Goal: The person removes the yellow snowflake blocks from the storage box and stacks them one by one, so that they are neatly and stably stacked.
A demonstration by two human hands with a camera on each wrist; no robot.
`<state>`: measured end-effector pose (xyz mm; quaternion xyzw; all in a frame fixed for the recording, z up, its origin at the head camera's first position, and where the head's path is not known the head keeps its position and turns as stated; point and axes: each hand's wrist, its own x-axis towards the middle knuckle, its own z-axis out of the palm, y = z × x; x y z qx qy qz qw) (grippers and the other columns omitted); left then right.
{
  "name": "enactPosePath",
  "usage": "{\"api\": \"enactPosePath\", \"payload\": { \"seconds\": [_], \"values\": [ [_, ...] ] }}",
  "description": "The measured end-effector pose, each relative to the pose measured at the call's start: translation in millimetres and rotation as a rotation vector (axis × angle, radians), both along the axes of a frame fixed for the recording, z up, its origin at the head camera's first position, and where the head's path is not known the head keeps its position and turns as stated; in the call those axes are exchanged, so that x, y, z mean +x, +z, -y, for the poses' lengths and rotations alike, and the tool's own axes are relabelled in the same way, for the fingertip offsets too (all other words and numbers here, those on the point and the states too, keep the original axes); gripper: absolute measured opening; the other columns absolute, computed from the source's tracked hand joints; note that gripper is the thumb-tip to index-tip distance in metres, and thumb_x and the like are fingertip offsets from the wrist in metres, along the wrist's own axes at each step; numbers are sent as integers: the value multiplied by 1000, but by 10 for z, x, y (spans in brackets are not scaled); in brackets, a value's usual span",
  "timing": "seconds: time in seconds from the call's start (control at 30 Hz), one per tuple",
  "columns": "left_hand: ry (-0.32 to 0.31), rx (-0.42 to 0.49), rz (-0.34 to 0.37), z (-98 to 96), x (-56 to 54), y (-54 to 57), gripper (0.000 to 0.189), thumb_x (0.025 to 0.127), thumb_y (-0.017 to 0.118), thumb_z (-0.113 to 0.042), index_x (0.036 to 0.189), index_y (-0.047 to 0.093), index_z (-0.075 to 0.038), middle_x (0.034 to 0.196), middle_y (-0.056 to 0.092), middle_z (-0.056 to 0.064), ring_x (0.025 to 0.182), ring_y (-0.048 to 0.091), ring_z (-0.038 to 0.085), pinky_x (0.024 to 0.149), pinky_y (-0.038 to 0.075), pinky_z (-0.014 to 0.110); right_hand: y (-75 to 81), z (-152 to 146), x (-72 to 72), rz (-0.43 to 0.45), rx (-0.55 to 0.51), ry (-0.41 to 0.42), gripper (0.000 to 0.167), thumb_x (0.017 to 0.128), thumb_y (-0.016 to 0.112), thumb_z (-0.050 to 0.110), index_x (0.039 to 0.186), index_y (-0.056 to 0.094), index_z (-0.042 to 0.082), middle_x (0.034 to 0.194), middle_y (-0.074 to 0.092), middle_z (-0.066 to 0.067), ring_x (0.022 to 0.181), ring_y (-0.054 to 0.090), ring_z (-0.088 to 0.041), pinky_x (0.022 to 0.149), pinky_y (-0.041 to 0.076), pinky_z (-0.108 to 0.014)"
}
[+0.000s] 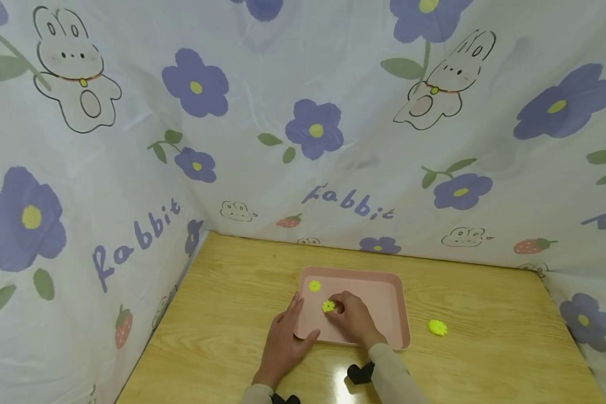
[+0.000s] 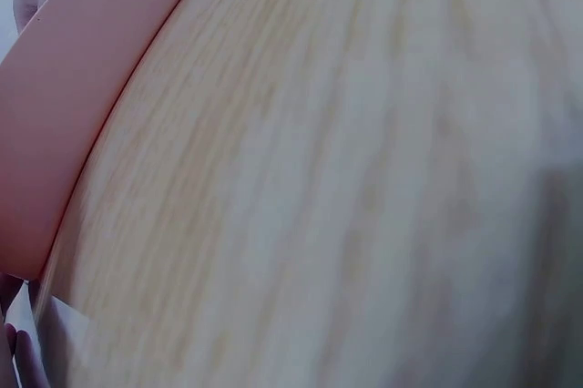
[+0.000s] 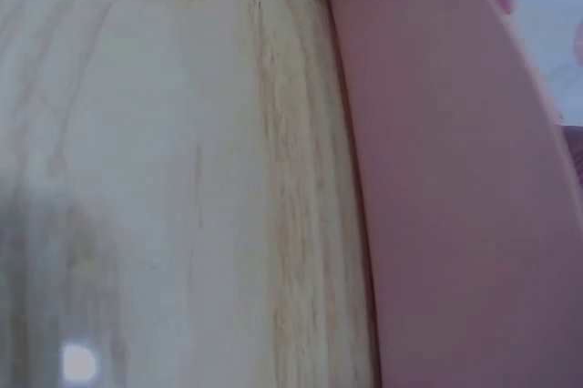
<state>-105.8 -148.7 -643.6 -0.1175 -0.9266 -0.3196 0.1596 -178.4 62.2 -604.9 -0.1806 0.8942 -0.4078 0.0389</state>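
Observation:
A shallow pink tray (image 1: 391,303) lies on the wooden table. My right hand (image 1: 353,317) reaches over its front side and pinches a small yellow flower-shaped piece (image 1: 328,306) between thumb and fingers, above the tray floor. Another yellow flower-shaped piece (image 1: 315,286) lies flat in the tray's far left corner. At the near left corner rests my left hand (image 1: 283,342), its fingers fairly straight along the left wall and its thumb at the front rim. Both wrist views mostly show the table and the outer tray wall (image 2: 82,87); the pinched piece is hidden there.
More yellow flower-shaped pieces (image 1: 437,327), seemingly stacked together, sit on the wooden table (image 1: 495,348) to the right of the tray. A white fabric backdrop (image 1: 262,73) printed with rabbits and purple flowers stands behind the table and along its sides.

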Motion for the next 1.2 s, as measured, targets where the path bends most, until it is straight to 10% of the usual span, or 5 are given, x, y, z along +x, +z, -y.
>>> {"api": "enactPosePath", "payload": {
  "seconds": [1.2],
  "values": [
    [-1, 59, 68, -38, -45, -29, 84, 96, 68, -57, 161, 39, -12, 170, 27, -1, 141, 50, 28, 115, 36, 52, 226, -1701, 526, -257, -72, -448, 34, 88, 84, 10, 119, 73, 0, 98, 67, -7, 83, 61, -19, 72, 51, -31]
  ]
}}
